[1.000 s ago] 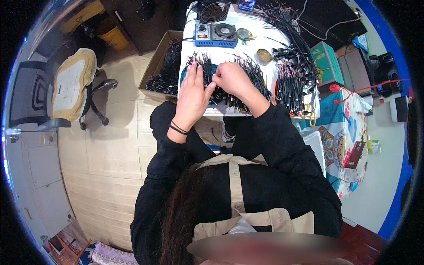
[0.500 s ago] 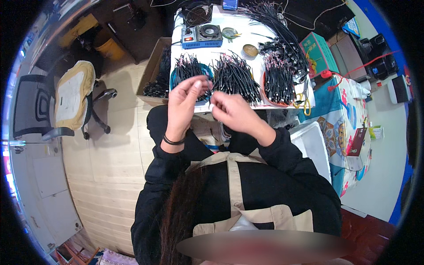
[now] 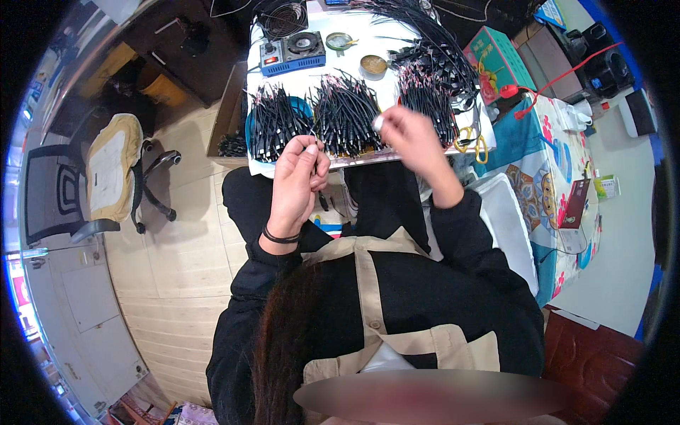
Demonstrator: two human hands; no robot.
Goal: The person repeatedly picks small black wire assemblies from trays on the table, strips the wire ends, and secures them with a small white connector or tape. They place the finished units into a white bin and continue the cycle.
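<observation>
My left hand point(image 3: 299, 180) is above my lap at the table's front edge, thumb and fingers pinched on a thin black cable. The dark end of that cable point(image 3: 324, 201) hangs below the fingers. My right hand point(image 3: 416, 145) is raised in front of the right cable bundle point(image 3: 427, 95), smeared by motion; a white covering shows at a fingertip, and I cannot make out whether it holds anything. Two more bundles of short black cables stand close by: a middle one point(image 3: 346, 113) and a left one point(image 3: 275, 124) in a blue container point(image 3: 302, 108).
Behind the bundles stand a blue box-shaped device point(image 3: 292, 54), a round tin point(image 3: 373, 66) and a small round dish point(image 3: 340, 41). Yellow-handled scissors point(image 3: 473, 144) lie at the table's right front. A white foam box point(image 3: 504, 219) is right of my legs, an office chair point(image 3: 113, 170) to the left.
My hands have moved apart: the right went right, toward the right bundle, and the left came down slightly, still pinching the cable. The whole view has shifted a little.
</observation>
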